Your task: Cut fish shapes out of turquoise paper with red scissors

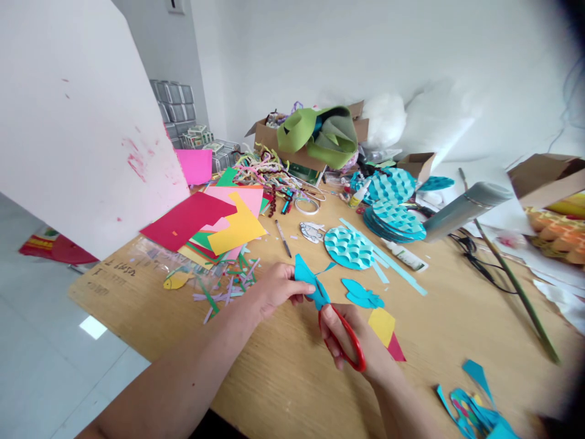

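Between thumb and fingers, my left hand [280, 289] pinches a piece of blue paper [302, 272] above the table. My right hand [338, 334] is closed around red-handled scissors [355, 349], whose blades are at the blue paper and partly hidden by it. A thin blue strip hangs beside the cut edge. Just right of my hands lie blue leaf-shaped cutouts [362, 294]. Beyond them is a round blue disc [348, 248] covered with scale-like paper. Yellow and red scraps [382, 325] lie by my right wrist.
Coloured paper sheets [192, 221] and thin offcuts [233, 281] lie on the left. A pen [283, 238], a glue bottle [406, 255] and a grey cylinder [466, 210] are farther back. A green stick [516, 292] crosses the right side. Blue scraps [478, 405] sit near the front right.
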### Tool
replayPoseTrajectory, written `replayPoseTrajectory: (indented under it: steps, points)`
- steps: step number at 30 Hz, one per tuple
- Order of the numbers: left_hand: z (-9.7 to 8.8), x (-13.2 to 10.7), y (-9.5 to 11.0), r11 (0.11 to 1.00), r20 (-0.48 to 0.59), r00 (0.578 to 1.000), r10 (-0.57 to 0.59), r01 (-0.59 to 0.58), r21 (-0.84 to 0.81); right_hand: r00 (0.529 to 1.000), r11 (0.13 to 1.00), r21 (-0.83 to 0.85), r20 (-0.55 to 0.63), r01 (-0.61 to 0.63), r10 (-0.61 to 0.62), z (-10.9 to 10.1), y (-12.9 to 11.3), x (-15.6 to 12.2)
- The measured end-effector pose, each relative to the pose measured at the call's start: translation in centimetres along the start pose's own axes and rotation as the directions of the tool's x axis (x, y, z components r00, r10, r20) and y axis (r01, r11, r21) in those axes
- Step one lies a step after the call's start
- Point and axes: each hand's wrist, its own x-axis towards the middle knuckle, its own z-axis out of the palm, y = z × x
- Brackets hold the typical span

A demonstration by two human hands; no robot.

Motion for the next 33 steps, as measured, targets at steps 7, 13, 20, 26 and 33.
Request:
replayPoseTrajectory:
  steps: [7, 13, 20, 26, 33]
  points:
    - [-0.04, 0.08, -0.22, 1.000, -0.005, 1.000, -0.007, 0.007, -0.012, 1.000, 1.000, 0.009, 0.000, 0.007, -0.007, -0.10, 0.37, 0.20]
    - [0.17, -0.11, 0.04, 0.999, -0.052, 0.999, -0.015, 0.013, -0.033, 1.000, 0.999, 0.038, 0.001, -0.022, 0.022, -0.12, 0.29, 0.17]
    - [0.13, -0.11, 0.22, 1.000, -0.034, 0.999, -0.008, 0.008, -0.014, 0.999, 0.999, 0.030, 0.015, 0.028, -0.029, -0.05, 0.09, 0.02]
    - [0.19, -0.10, 0.14, 0.999, -0.036, 0.999, -0.017, 0.016, -0.044, 1.000, 1.000, 0.000, 0.014, 0.027, -0.027, -0.12, -0.04, 0.05]
    - [0.13, -0.06, 0.28, 0.991, -0.068, 0.996, -0.050, 0.041, -0.125, 0.997, 0.997, 0.056, 0.048, 0.056, -0.058, -0.20, 0.20, 0.06]
